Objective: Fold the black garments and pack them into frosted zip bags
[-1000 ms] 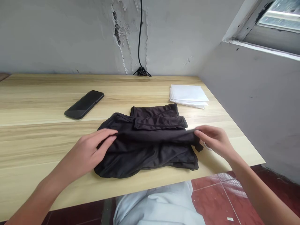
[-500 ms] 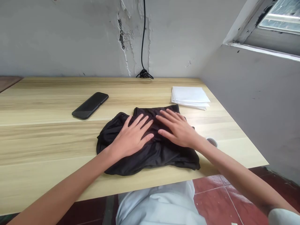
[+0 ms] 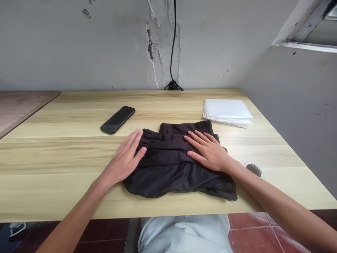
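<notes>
Left hand (image 3: 124,158) lies flat at the garment's (image 3: 179,182) left edge; right hand (image 3: 209,153) rests on top; fingers (image 3: 197,138) open on both, gripping nothing; garment lies folded in layers, lower centre of the bench (image 3: 52,154).

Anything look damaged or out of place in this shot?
Yes: the plaster wall behind the wooden table is cracked and flaking in a vertical streak, above a bunched black cable at the table's back edge. The black garment under the left hand and right hand looks unremarkable.
</notes>
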Action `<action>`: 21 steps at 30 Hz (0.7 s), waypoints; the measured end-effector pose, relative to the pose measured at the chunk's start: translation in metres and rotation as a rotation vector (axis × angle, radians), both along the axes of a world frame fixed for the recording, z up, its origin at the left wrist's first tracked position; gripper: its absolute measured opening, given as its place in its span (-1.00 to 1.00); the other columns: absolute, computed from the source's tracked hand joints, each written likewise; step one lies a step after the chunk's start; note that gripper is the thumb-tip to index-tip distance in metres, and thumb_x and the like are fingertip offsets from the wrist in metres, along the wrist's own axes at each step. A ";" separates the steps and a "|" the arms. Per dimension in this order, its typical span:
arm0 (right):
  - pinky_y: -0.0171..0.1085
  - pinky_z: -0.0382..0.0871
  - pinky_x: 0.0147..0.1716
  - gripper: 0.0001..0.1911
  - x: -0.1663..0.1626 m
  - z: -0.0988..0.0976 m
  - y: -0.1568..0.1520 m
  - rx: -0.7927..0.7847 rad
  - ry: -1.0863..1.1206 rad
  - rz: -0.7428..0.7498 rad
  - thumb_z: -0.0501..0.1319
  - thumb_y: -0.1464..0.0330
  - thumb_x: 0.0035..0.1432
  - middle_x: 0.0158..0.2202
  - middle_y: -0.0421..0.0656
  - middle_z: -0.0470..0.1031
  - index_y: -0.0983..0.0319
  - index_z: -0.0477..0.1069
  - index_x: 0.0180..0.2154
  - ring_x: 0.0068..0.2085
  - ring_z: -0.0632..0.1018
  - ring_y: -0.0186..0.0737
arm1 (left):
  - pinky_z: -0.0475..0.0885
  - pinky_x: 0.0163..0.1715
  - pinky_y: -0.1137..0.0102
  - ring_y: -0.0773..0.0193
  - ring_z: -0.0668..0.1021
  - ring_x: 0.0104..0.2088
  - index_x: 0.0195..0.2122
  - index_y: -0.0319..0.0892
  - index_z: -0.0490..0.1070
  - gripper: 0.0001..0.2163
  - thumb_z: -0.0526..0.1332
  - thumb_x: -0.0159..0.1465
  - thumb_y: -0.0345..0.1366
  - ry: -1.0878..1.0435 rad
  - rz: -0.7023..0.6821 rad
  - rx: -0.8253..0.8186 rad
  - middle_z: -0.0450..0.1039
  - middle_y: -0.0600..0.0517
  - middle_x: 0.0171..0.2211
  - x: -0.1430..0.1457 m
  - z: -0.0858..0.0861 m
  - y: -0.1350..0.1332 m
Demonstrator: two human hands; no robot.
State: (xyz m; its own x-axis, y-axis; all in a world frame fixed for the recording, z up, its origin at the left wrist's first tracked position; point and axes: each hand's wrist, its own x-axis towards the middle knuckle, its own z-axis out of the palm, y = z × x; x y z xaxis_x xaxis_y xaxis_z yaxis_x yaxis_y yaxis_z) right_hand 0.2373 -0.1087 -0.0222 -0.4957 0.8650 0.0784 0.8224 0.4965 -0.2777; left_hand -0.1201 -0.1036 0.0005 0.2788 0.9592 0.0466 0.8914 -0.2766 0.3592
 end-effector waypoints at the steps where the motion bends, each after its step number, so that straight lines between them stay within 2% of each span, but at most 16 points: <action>1: 0.19 0.07 0.48 -0.32 0.002 0.001 0.000 -0.014 0.060 0.005 -0.05 -0.04 0.53 0.55 -0.12 0.08 0.07 0.08 0.51 0.54 0.12 0.10 | 0.20 0.43 0.03 -0.04 0.25 0.48 0.52 -0.07 0.08 -0.36 -0.03 0.50 0.10 -0.056 0.064 0.048 0.13 -0.12 0.51 0.001 0.003 0.000; 2: 0.17 0.10 0.47 -0.33 0.005 0.002 0.000 -0.026 0.136 0.005 -0.03 -0.03 0.53 0.55 -0.10 0.11 0.06 0.10 0.51 0.53 0.16 0.08 | 0.33 0.33 0.07 -0.05 0.40 0.37 0.43 -0.12 0.21 -0.38 0.05 0.47 0.12 -0.108 0.144 0.091 0.30 -0.18 0.40 0.002 0.005 -0.001; 4: 0.11 0.18 0.45 -0.38 0.010 0.005 0.000 -0.040 0.306 -0.022 0.00 0.00 0.52 0.52 -0.08 0.20 0.06 0.15 0.47 0.50 0.24 0.04 | 0.50 0.03 0.21 0.03 0.59 0.04 0.19 -0.14 0.41 -0.48 0.20 0.37 0.12 -0.182 0.287 0.114 0.54 -0.13 0.07 0.002 0.008 -0.002; 6: 0.07 0.26 0.42 -0.44 0.014 0.007 -0.001 -0.045 0.448 -0.065 0.02 0.02 0.52 0.46 -0.07 0.30 0.06 0.24 0.41 0.46 0.33 0.02 | 0.47 -0.21 0.33 0.17 0.57 -0.21 -0.05 -0.10 0.48 -0.62 0.30 0.29 0.07 -0.223 0.354 0.064 0.54 0.00 -0.20 0.001 0.010 -0.003; 9: 0.08 0.31 0.39 -0.52 0.015 0.008 -0.002 -0.054 0.537 -0.085 0.06 0.06 0.52 0.39 -0.06 0.39 0.06 0.33 0.32 0.39 0.42 0.05 | 0.35 -0.35 0.40 0.31 0.44 -0.39 -0.25 -0.08 0.48 -0.75 0.32 0.27 -0.01 -0.256 0.349 0.021 0.38 0.12 -0.41 0.001 0.018 -0.005; 13: 0.12 0.35 0.35 -0.57 0.014 0.012 -0.003 -0.041 0.560 -0.053 0.11 0.10 0.50 0.36 -0.03 0.41 0.06 0.37 0.28 0.35 0.46 0.10 | 0.27 -0.41 0.40 0.36 0.33 -0.47 -0.28 -0.08 0.51 -0.81 0.33 0.26 -0.08 -0.300 0.286 0.071 0.24 0.17 -0.49 0.014 0.047 -0.003; 15: 0.10 0.38 0.32 -0.59 0.015 0.015 -0.003 0.005 0.591 -0.051 0.12 0.12 0.50 0.33 -0.02 0.44 0.07 0.38 0.26 0.33 0.48 0.09 | 0.28 -0.40 0.41 0.35 0.36 -0.45 -0.30 -0.09 0.52 -0.83 0.36 0.24 -0.12 -0.331 0.259 0.101 0.28 0.16 -0.48 0.034 0.066 0.000; 17: 0.06 0.42 0.29 -0.62 0.018 0.018 -0.002 0.066 0.641 -0.069 0.14 0.14 0.49 0.28 -0.03 0.49 0.08 0.41 0.23 0.29 0.51 0.07 | 0.34 -0.37 0.41 0.33 0.44 -0.42 -0.31 -0.10 0.52 -0.85 0.37 0.22 -0.15 -0.389 0.196 0.109 0.38 0.14 -0.45 0.063 0.078 0.003; 19: 0.03 0.46 0.23 -0.67 0.021 0.019 0.000 0.111 0.701 -0.103 0.15 0.16 0.49 0.21 -0.04 0.55 0.09 0.44 0.18 0.22 0.56 0.05 | 0.39 -0.34 0.40 0.30 0.51 -0.39 -0.31 -0.11 0.51 -0.86 0.33 0.26 -0.17 -0.427 0.076 0.110 0.47 0.11 -0.41 0.101 0.076 0.004; 21: 0.02 0.49 0.17 -0.71 0.023 0.019 0.003 0.133 0.761 -0.136 0.16 0.18 0.48 0.14 -0.05 0.59 0.10 0.47 0.13 0.15 0.60 0.03 | 0.44 -0.26 0.35 0.25 0.57 -0.32 -0.25 -0.11 0.51 -0.87 0.23 0.35 -0.19 -0.347 -0.057 0.056 0.56 0.06 -0.32 0.138 0.061 0.003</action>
State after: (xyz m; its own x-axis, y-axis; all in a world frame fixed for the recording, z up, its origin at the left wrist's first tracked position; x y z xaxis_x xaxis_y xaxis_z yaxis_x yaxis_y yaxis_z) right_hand 0.2602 -0.1061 -0.0034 -0.1544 0.8740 0.4608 0.4861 0.4732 -0.7347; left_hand 0.0175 -0.1002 0.0611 0.2903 0.9357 0.2004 0.7011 -0.3505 0.6210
